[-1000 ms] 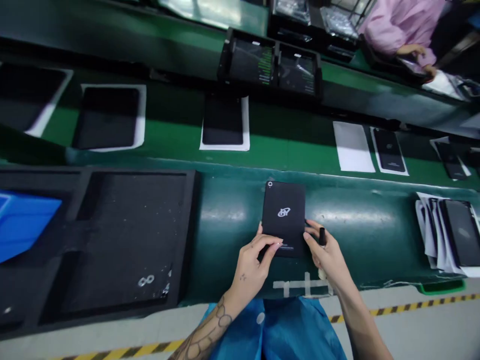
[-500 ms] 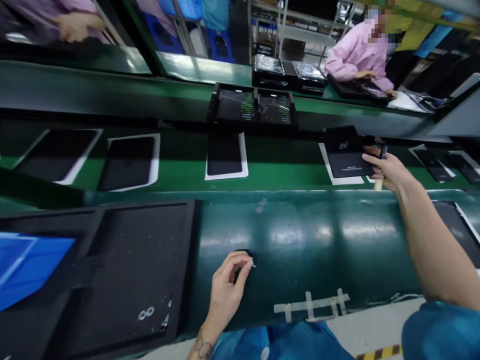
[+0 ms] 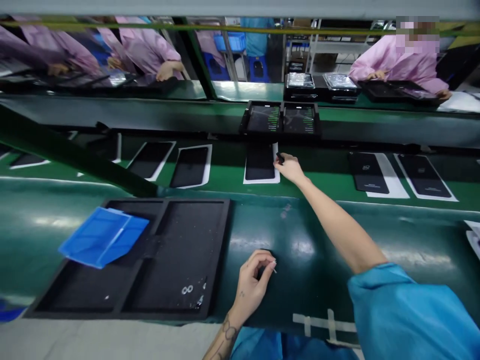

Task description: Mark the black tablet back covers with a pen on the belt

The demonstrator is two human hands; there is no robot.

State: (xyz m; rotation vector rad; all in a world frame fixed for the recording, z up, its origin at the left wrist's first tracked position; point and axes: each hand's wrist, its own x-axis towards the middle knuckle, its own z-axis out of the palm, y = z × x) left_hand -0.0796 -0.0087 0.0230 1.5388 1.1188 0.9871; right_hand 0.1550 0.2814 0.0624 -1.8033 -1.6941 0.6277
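My right hand (image 3: 290, 168) reaches across to the green conveyor and holds a small black-capped pen (image 3: 280, 158) in its fingers. Its tip is just above the top right corner of a black tablet (image 3: 259, 162) lying on a white sheet. Further right, two more black tablets (image 3: 367, 172) (image 3: 423, 175) lie back up on white sheets. My left hand (image 3: 252, 282) rests over the dark green padded bench (image 3: 307, 240), its fingertips pinched on a tiny white strip (image 3: 275, 267). A dark patch under those fingers is too shadowed to identify.
A black foam tray (image 3: 168, 260) with a blue plastic sheet (image 3: 103, 237) lies on the bench to my left. Black fixtures holding screens (image 3: 281, 119) stand beyond the conveyor. Several co-workers in pink smocks work at the far side.
The tablet that both hands held is gone from my hands. My right arm has swung from the right to the middle of the conveyor, and the view has tilted up.
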